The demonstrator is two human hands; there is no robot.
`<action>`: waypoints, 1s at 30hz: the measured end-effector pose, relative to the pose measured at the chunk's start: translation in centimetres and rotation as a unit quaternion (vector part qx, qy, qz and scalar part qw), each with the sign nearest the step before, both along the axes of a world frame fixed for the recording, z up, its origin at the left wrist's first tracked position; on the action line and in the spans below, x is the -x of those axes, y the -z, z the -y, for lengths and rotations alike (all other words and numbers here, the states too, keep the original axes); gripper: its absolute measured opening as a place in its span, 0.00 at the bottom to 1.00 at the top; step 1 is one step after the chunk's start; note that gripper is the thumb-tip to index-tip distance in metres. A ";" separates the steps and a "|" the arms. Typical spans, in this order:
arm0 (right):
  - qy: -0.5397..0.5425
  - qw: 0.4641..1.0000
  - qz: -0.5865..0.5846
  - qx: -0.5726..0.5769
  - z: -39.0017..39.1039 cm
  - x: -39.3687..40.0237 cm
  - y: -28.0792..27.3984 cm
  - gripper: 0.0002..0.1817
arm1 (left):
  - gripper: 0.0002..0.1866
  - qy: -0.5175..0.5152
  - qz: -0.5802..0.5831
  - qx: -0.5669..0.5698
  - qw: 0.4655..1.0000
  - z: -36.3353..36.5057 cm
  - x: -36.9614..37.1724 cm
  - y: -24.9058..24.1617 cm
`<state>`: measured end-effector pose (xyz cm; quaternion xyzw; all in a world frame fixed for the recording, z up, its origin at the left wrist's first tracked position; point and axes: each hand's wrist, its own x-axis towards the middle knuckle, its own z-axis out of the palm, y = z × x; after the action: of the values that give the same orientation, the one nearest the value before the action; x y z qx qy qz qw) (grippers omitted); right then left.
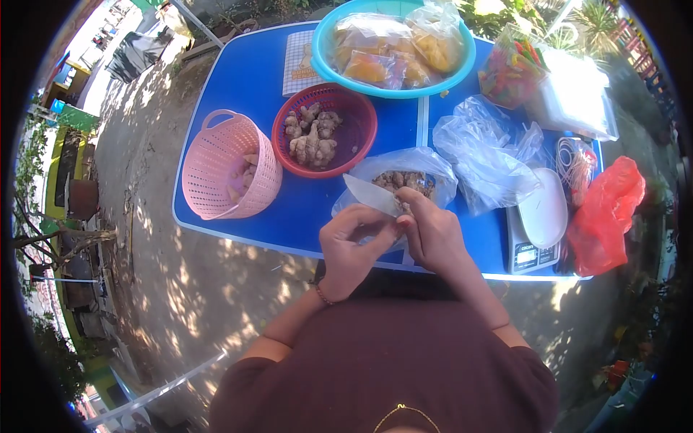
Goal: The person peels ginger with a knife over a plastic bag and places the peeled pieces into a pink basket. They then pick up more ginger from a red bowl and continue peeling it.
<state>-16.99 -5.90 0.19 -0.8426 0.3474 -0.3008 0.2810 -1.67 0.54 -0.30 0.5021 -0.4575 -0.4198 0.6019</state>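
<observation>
Near the left edge of the blue worktop (238, 86), a pink plastic basket (209, 162) holds a few pale pieces (249, 173), probably peeled ginger: light, firm and likely slick where damp, so best pinched across their widest part.

To its right, a red colander (359, 137) carries knobbly ginger roots (314, 148). They should be stiff and fairly light; take one by the thick middle, since the side knobs could snap.

Just in from the near edge, about midway along, the left hand (352, 242) has its fingertips pinched at a small ginger piece (405, 208), mostly hidden between the two hands. So small a piece leaves little to grip, and any bared flesh could slide.

The knife (369, 195) points its broad blade toward the far left corner; it looks thin and rigid. The right hand (437, 231) is closed around what seems to be its handle, the safe place to hold it, though the fingers cover that part.

Beneath the hands, a clear plastic bag (442, 169) lies open around brown scraps (415, 180); it is limp and would crumple, so lift it by its gathered rim.
</observation>
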 end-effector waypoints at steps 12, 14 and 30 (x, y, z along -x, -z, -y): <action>-0.120 0.914 0.144 -0.360 0.4 1.6 -2.5 0.26 | 0.13 -0.024 -0.075 0.031 0.996 0.5 -0.2 -0.4; -0.129 0.934 0.130 -0.308 0.6 1.6 -3.1 0.25 | 0.13 -0.025 0.016 0.078 0.996 0.6 -0.8 0.2; -0.091 0.939 0.120 -0.310 0.4 1.3 -3.0 0.20 | 0.13 -0.093 0.198 0.130 0.967 1.0 -0.7 -1.2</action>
<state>-18.32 -6.28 3.24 -0.6996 0.3088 -0.2504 0.5937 -1.00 -0.43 0.91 0.5333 -0.5692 -0.1914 0.5958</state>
